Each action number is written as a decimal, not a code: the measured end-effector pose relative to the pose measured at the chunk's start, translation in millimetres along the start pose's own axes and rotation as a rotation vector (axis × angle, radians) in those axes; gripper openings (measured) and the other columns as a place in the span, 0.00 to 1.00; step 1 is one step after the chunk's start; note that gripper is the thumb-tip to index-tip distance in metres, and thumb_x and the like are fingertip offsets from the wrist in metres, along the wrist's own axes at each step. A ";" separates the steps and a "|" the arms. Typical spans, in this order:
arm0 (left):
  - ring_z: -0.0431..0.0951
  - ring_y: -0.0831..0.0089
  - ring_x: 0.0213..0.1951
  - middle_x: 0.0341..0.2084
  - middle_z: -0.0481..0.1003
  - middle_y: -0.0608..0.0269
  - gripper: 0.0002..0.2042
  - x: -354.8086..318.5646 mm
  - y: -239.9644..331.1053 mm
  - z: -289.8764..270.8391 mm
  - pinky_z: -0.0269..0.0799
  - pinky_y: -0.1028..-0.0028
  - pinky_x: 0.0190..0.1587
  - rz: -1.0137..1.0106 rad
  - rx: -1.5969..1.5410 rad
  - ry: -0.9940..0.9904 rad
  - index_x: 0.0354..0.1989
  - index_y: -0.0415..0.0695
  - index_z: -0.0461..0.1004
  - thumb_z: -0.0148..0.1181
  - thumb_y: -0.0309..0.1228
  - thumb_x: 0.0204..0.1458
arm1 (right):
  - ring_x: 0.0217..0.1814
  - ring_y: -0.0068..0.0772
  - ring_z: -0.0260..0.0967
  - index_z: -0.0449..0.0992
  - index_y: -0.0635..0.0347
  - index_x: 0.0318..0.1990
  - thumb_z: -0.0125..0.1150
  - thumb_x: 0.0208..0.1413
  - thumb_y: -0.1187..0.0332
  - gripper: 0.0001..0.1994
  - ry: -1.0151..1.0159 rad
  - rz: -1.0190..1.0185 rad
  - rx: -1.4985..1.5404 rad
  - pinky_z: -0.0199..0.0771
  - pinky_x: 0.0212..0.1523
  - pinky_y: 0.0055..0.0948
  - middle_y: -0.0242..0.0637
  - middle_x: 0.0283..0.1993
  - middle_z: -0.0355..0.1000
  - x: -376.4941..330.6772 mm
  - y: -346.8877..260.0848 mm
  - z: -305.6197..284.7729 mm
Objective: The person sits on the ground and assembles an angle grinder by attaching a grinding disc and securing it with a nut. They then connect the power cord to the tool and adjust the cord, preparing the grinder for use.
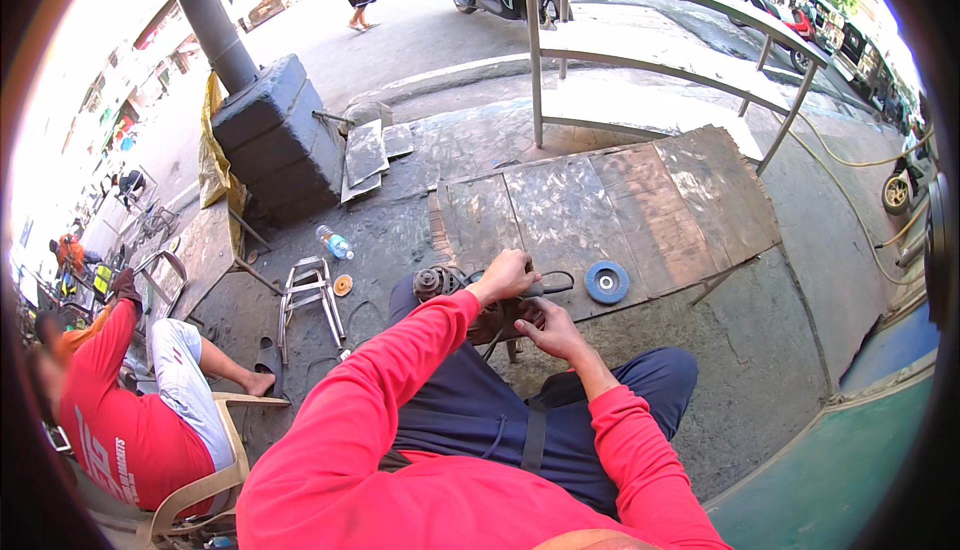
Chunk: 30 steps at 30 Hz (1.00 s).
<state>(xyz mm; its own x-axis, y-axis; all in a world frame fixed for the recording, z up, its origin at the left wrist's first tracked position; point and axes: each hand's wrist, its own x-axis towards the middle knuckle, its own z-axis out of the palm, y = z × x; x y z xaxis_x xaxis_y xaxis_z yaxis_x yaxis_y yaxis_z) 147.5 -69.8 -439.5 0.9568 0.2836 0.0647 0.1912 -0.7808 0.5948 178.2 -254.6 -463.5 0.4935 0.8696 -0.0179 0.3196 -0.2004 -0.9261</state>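
desk [640,200]: rough, scuffed wood | power tool [436,283]: dull, grimy metal | disc [606,282]: matt blue, gritty-looking | bottle [336,243]: clear glossy plastic | chair [238,440]: smooth beige plastic | trousers [460,405]: matt navy cloth | sleeve [640,440]: soft red cloth | pavement [740,350]: rough, stained concrete

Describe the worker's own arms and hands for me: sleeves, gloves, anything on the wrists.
Both arms wear long, bright red sleeves. The left sleeve reaches about to the wrist; the right sleeve ends farther back, leaving part of the forearm bare. The left hand and right hand are ungloved. I can make out no watch, bracelet or sleeve lettering.
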 end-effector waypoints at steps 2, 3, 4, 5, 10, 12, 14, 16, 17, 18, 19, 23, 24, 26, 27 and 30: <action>0.80 0.47 0.30 0.24 0.77 0.40 0.16 -2.4 0.8 -7.3 0.75 0.59 0.36 0.044 0.039 -0.054 0.31 0.35 0.80 0.65 0.39 0.48 | 0.32 0.27 0.73 0.75 0.64 0.49 0.66 0.53 0.60 0.21 -0.029 0.022 0.010 0.75 0.36 0.30 0.40 0.37 0.77 -1.3 -1.4 -0.2; 0.80 0.47 0.31 0.24 0.77 0.41 0.16 -3.5 1.0 -13.2 0.75 0.59 0.37 0.058 0.064 -0.107 0.33 0.36 0.80 0.65 0.40 0.48 | 0.32 0.27 0.73 0.75 0.64 0.50 0.66 0.53 0.59 0.21 -0.031 0.027 0.038 0.74 0.36 0.30 0.40 0.38 0.77 -1.4 -1.5 -0.6; 0.80 0.48 0.32 0.25 0.78 0.41 0.17 -6.4 1.8 -19.5 0.75 0.59 0.38 0.071 0.090 -0.162 0.35 0.36 0.80 0.64 0.40 0.49 | 0.32 0.27 0.72 0.75 0.64 0.50 0.66 0.53 0.59 0.22 -0.036 0.059 0.069 0.74 0.36 0.30 0.40 0.38 0.77 -1.9 -1.5 -0.9; 0.80 0.48 0.32 0.25 0.78 0.43 0.18 -11.3 2.7 -25.7 0.75 0.59 0.38 0.118 0.118 -0.178 0.38 0.37 0.79 0.64 0.41 0.49 | 0.32 0.27 0.72 0.75 0.64 0.50 0.66 0.53 0.59 0.22 -0.049 0.041 0.063 0.74 0.36 0.29 0.40 0.38 0.77 -2.2 -1.2 -1.3; 0.75 0.52 0.46 0.37 0.77 0.51 0.24 -31.8 11.4 -53.1 0.68 0.58 0.48 0.219 0.417 -0.384 0.49 0.44 0.74 0.66 0.44 0.46 | 0.32 0.26 0.72 0.75 0.64 0.51 0.65 0.53 0.60 0.21 -0.112 0.078 0.083 0.75 0.36 0.29 0.40 0.39 0.78 -2.4 -0.3 -3.8; 0.69 0.55 0.52 0.42 0.72 0.54 0.25 -38.6 11.8 -62.9 0.62 0.57 0.53 0.254 0.513 -0.464 0.48 0.45 0.73 0.69 0.42 0.43 | 0.28 0.27 0.74 0.75 0.66 0.51 0.64 0.54 0.61 0.21 -0.093 0.037 0.050 0.75 0.33 0.30 0.42 0.37 0.78 -2.4 -0.7 -4.3; 0.69 0.54 0.52 0.42 0.72 0.54 0.24 -42.8 10.4 -69.7 0.63 0.57 0.53 0.287 0.600 -0.461 0.48 0.44 0.73 0.70 0.40 0.42 | 0.27 0.27 0.75 0.74 0.67 0.51 0.64 0.54 0.61 0.21 -0.102 0.040 0.047 0.75 0.32 0.30 0.43 0.36 0.78 -2.2 -1.4 -4.9; 0.71 0.54 0.51 0.43 0.71 0.54 0.21 -45.6 9.5 -71.3 0.64 0.57 0.52 0.283 0.614 -0.465 0.46 0.43 0.73 0.69 0.35 0.43 | 0.29 0.27 0.75 0.74 0.67 0.51 0.64 0.54 0.62 0.21 -0.097 0.040 0.041 0.75 0.33 0.30 0.44 0.36 0.78 -1.9 -2.3 -5.3; 0.71 0.54 0.50 0.43 0.72 0.53 0.20 -46.0 9.5 -70.6 0.65 0.57 0.51 0.316 0.638 -0.462 0.45 0.42 0.74 0.68 0.34 0.44 | 0.30 0.27 0.75 0.74 0.67 0.51 0.64 0.54 0.62 0.21 -0.099 0.046 0.041 0.75 0.33 0.30 0.44 0.37 0.78 -1.8 -2.7 -5.3; 0.71 0.54 0.50 0.42 0.72 0.53 0.18 -46.0 9.8 -69.1 0.65 0.57 0.51 0.331 0.668 -0.474 0.44 0.42 0.74 0.67 0.33 0.44 | 0.30 0.26 0.75 0.75 0.67 0.51 0.64 0.54 0.62 0.21 -0.091 0.041 0.047 0.75 0.33 0.30 0.43 0.36 0.78 -1.7 -3.0 -5.2; 0.72 0.54 0.50 0.42 0.72 0.53 0.16 -45.9 10.1 -67.6 0.65 0.57 0.50 0.347 0.699 -0.486 0.43 0.42 0.74 0.66 0.33 0.45 | 0.31 0.26 0.75 0.75 0.67 0.50 0.64 0.54 0.62 0.20 -0.083 0.038 0.053 0.75 0.34 0.30 0.43 0.36 0.78 -1.7 -3.2 -4.9; 0.75 0.49 0.42 0.36 0.73 0.49 0.10 -43.1 12.6 -64.2 0.69 0.56 0.44 0.325 0.426 -0.327 0.37 0.39 0.74 0.62 0.29 0.47 | 0.31 0.24 0.73 0.75 0.67 0.47 0.65 0.54 0.62 0.18 0.006 0.056 0.141 0.74 0.34 0.28 0.40 0.32 0.76 -1.5 -3.3 -4.2; 0.75 0.47 0.41 0.34 0.73 0.48 0.09 -40.9 13.1 -64.1 0.70 0.56 0.42 0.309 0.363 -0.312 0.36 0.38 0.74 0.61 0.28 0.48 | 0.30 0.24 0.72 0.75 0.67 0.46 0.65 0.54 0.63 0.17 0.065 0.019 0.131 0.74 0.34 0.28 0.39 0.31 0.75 -1.2 -3.0 -4.3; 0.75 0.45 0.38 0.32 0.73 0.47 0.07 -38.2 14.5 -62.3 0.71 0.55 0.40 0.310 0.272 -0.231 0.35 0.37 0.74 0.59 0.26 0.48 | 0.28 0.24 0.70 0.74 0.66 0.44 0.66 0.54 0.65 0.15 0.151 -0.006 0.136 0.72 0.33 0.27 0.37 0.29 0.72 0.2 -2.3 -5.0; 0.75 0.44 0.37 0.31 0.73 0.46 0.07 -37.0 15.1 -61.0 0.71 0.55 0.39 0.327 0.245 -0.165 0.34 0.37 0.74 0.59 0.25 0.48 | 0.28 0.24 0.69 0.74 0.66 0.43 0.66 0.54 0.66 0.15 0.230 -0.042 0.121 0.72 0.32 0.27 0.37 0.29 0.72 1.2 -1.9 -5.7; 0.75 0.44 0.37 0.30 0.74 0.46 0.05 -34.3 16.6 -55.2 0.71 0.55 0.38 0.284 0.161 -0.027 0.32 0.36 0.74 0.58 0.24 0.49 | 0.27 0.27 0.67 0.72 0.64 0.49 0.65 0.53 0.71 0.17 0.451 -0.100 0.163 0.70 0.30 0.30 0.37 0.30 0.70 5.7 -1.5 -7.3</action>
<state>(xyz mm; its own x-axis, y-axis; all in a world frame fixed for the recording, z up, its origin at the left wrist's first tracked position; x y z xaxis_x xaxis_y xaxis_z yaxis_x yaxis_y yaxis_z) 105.8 -61.8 -387.6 0.9819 0.0286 0.1874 -0.0541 -0.9052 0.4216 186.4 -252.7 -459.5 0.7797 0.5915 0.2054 0.2699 -0.0215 -0.9627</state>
